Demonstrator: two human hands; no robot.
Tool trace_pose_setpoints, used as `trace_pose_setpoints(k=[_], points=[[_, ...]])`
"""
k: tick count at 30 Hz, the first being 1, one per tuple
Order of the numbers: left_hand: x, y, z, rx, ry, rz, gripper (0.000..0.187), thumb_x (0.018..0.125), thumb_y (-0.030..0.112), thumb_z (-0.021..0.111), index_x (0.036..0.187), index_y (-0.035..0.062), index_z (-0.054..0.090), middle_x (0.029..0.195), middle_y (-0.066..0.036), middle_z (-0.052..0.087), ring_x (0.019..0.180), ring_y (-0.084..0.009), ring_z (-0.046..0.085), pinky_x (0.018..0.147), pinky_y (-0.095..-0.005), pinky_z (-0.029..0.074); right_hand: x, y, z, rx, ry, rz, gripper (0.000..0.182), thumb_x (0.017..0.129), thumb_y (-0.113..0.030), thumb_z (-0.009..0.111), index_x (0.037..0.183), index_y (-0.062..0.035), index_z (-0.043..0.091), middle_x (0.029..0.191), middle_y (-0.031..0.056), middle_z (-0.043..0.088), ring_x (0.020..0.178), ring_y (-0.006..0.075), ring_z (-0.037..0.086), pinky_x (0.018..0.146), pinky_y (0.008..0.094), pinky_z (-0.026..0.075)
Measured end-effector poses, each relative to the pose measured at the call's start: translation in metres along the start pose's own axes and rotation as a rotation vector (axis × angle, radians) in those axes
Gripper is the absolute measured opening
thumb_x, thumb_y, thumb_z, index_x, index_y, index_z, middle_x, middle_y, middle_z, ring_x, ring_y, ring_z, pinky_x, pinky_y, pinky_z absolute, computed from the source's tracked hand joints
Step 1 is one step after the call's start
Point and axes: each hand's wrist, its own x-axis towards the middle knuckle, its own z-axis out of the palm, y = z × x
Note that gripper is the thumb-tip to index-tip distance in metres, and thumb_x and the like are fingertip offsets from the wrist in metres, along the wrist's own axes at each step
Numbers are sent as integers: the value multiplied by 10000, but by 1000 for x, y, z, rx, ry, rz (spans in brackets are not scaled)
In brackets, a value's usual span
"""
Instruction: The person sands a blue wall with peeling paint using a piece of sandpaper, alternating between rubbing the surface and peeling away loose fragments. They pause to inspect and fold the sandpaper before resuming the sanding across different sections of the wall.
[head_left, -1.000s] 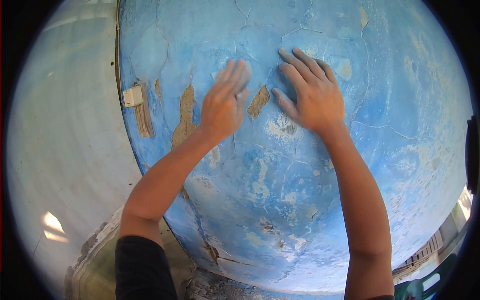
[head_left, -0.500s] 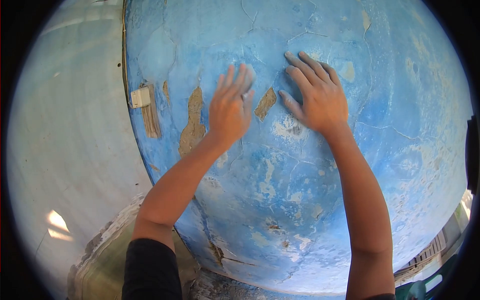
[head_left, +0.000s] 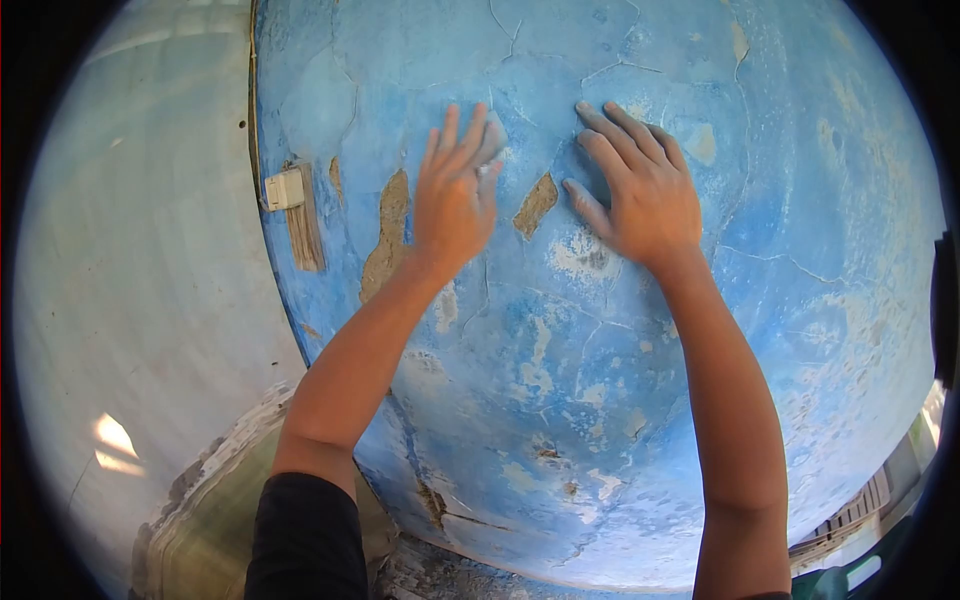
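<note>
My left hand (head_left: 455,205) lies against a blue plastered wall (head_left: 620,400), its fingers stretched upward and slightly apart. Pale grey dust seems to coat its index finger and thumb; whether anything small sits under the palm is hidden. To the right, my right hand (head_left: 645,195) rests on the same wall with spread fingers and greyish fingertips, holding nothing that I can see. Between the two hands is a bare brown patch (head_left: 536,206) where the paint has come off. A longer bare patch (head_left: 386,240) runs down the wall just left of my left hand.
A white switch box (head_left: 284,190) on a wooden block (head_left: 305,238) is fixed near the wall's left edge. Beyond the corner stands a pale wall (head_left: 150,280). Cracks and flaking paint cover the blue surface. Something green (head_left: 865,570) shows at the lower right.
My left hand has slid a little upward on the wall. My right hand stays at the same spot on the wall; the view has shifted slightly.
</note>
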Motion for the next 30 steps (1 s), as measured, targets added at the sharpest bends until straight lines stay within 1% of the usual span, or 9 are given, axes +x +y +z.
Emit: trace_pose_setpoints(k=[2,5,8,12,14,17,24,27,30], points=[[-4,17,2,-173,-72,66,374,1060,80,648,1423,21,717,1707,-93,506,1602,-438,390,1294,-609,315,1,1,0,8,8,-5,423,957,-387,773,1292,-141,695,1585,23,629,1501,250,543,1237,465,430],[4,4,-4,99,-13,42,366,1067,103,650,1421,44,723,1727,-87,477,1614,-426,367,1308,-615,282,1,0,-1,6,0,-3,432,951,-390,776,1292,-138,695,1593,25,620,1501,255,540,1236,471,430],[-2,24,0,-99,-65,-12,374,1071,114,646,1435,85,726,1755,-81,434,1633,-426,326,1318,-624,247,-2,-5,2,20,6,24,438,951,-398,773,1290,-132,695,1601,31,610,1503,264,535,1238,476,427],[1,11,-13,50,-90,63,377,1067,114,650,1435,83,725,1779,-77,392,1648,-420,296,1321,-639,223,-3,-6,2,28,17,20,436,956,-404,767,1286,-127,696,1605,37,603,1505,271,533,1240,479,425],[9,-2,-14,122,-13,-113,370,1067,112,648,1425,83,736,1789,-75,375,1664,-408,267,1327,-641,195,-4,-7,2,35,15,26,433,959,-404,765,1282,-125,695,1596,41,611,1502,275,536,1241,482,424],[-4,10,-13,-10,-141,-9,353,1072,111,640,1404,74,752,1798,-71,358,1673,-400,245,1331,-643,179,-3,-7,1,52,20,25,425,960,-399,766,1276,-125,695,1588,42,618,1497,275,540,1241,484,425],[9,6,-10,132,-4,-93,423,1043,82,659,1463,61,708,1791,-90,367,1668,-409,257,1323,-640,198,-6,-8,2,42,27,17,423,950,-390,775,1267,-124,686,1579,47,624,1492,278,545,1234,481,430],[-4,19,-7,11,-176,-4,431,1040,76,665,1470,56,692,1780,-94,387,1660,-408,278,1320,-625,223,-6,-10,-2,66,6,22,424,946,-385,777,1266,-123,680,1579,57,623,1491,283,545,1228,484,433],[6,6,-3,169,-15,-41,392,1043,79,665,1432,35,699,1768,-93,409,1652,-410,299,1315,-612,247,-6,-10,0,67,-6,21,429,942,-385,779,1265,-122,676,1578,65,623,1489,289,546,1224,483,436]])
